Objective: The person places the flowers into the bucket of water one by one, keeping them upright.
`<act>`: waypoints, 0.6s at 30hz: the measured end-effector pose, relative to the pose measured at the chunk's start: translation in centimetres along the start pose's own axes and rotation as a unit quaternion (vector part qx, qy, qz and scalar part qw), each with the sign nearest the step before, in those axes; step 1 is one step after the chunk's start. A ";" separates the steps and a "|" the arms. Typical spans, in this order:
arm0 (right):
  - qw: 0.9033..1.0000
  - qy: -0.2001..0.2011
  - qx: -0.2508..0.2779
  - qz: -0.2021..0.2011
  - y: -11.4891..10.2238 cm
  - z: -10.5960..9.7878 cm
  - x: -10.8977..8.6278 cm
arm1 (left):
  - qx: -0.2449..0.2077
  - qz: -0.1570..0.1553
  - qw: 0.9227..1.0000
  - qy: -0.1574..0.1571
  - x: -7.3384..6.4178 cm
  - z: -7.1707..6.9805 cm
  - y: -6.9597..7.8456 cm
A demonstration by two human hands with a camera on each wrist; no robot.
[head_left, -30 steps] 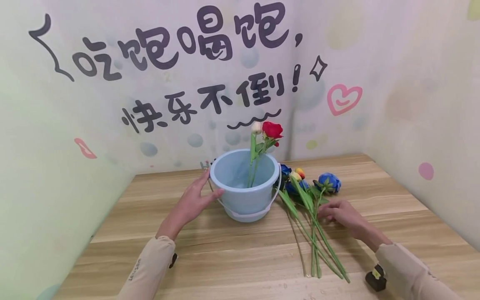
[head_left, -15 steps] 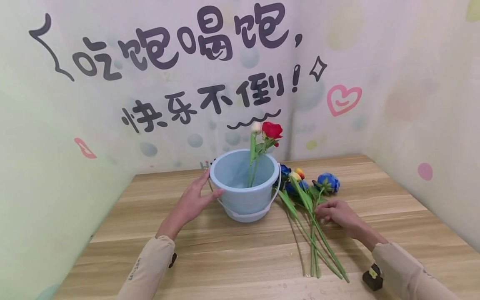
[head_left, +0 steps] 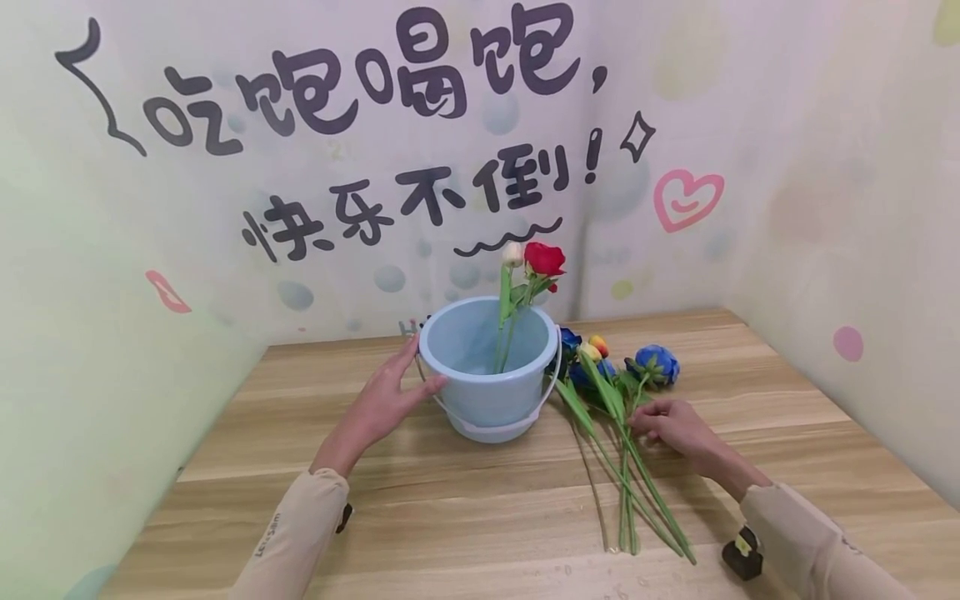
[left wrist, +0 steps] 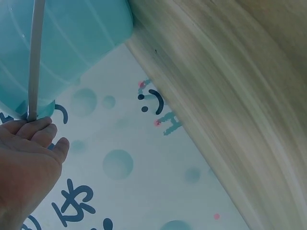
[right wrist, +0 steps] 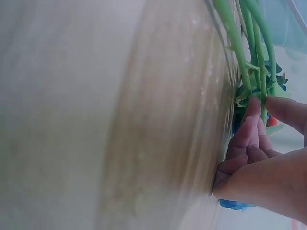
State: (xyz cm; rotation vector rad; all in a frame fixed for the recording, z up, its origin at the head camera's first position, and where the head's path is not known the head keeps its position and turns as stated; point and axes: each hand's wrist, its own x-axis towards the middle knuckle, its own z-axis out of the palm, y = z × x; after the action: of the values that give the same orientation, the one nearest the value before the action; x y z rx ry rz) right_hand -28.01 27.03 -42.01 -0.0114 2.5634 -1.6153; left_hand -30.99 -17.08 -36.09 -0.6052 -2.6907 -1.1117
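A light blue bucket (head_left: pixel 495 408) stands upright on the table, holding a white tulip (head_left: pixel 512 255) and a red flower (head_left: pixel 544 259) that lean on its far right side. My left hand (head_left: pixel 384 404) holds the bucket's left rim, thumb toward the front; in the left wrist view its curled fingertips are beside the handle (left wrist: pixel 34 62). Right of the bucket, my right hand (head_left: pixel 682 432) pinches the green stem (right wrist: pixel 263 88) of a blue flower (head_left: pixel 657 367) between thumb and fingers. That flower lies among other long-stemmed flowers, their stems crossing toward the front.
More blue flowers (head_left: pixel 592 372) and a yellow-orange tulip (head_left: pixel 597 346) lie against the bucket's right side. The wooden table (head_left: pixel 450 517) meets a printed curtain (head_left: pixel 360 308) at the back. Small water drops dot the table near the stem ends.
My right hand has shifted slightly left onto the stem, and the blue flower has moved a little left with it. The left hand keeps its place on the bucket.
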 end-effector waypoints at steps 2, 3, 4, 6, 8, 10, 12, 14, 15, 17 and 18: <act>1.000 0.005 0.001 -0.003 -0.1 0.0 0.0 | -0.002 0.000 1.000 0.001 0.0 0.0 0.0; 1.000 0.008 0.002 -0.005 -0.2 0.0 0.0 | -0.003 0.000 1.000 0.001 0.0 -0.1 0.0; 1.000 0.010 0.000 -0.012 -0.2 -0.1 -0.1 | -0.003 0.001 1.000 0.001 0.0 -0.1 0.0; 1.000 0.015 -0.002 -0.020 -0.3 -0.1 -0.1 | -0.005 0.002 1.000 0.000 0.1 -0.1 0.0; 1.000 0.022 -0.002 -0.022 -0.3 -0.2 -0.1 | -0.005 0.002 1.000 0.000 0.1 -0.1 0.0; 0.999 0.028 -0.006 -0.022 -0.4 -0.3 -0.1 | -0.005 0.000 1.000 0.000 0.1 -0.1 0.0; 0.999 0.035 -0.006 -0.019 -0.4 -0.4 -0.1 | -0.006 -0.002 1.000 0.000 0.1 -0.1 0.1; 0.999 0.039 -0.006 -0.022 -0.4 -0.5 -0.1 | -0.006 -0.002 1.000 -0.001 0.0 -0.1 0.1; 0.999 0.042 -0.004 -0.025 -0.4 -0.6 -0.1 | -0.006 -0.002 1.000 -0.001 0.0 -0.1 0.1; 0.998 0.046 -0.004 -0.034 -0.5 -0.8 0.0 | -0.005 -0.001 1.000 -0.001 0.0 -0.1 0.0; 0.998 0.048 -0.005 -0.038 -0.5 -0.9 0.0 | -0.006 -0.001 1.000 -0.001 0.0 -0.1 0.1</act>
State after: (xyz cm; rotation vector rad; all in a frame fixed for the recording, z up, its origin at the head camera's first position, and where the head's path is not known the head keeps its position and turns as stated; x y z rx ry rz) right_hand -28.08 27.60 -41.19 -0.0330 2.6738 -1.6693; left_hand -30.99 -17.12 -35.98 -0.6051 -2.6890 -1.1291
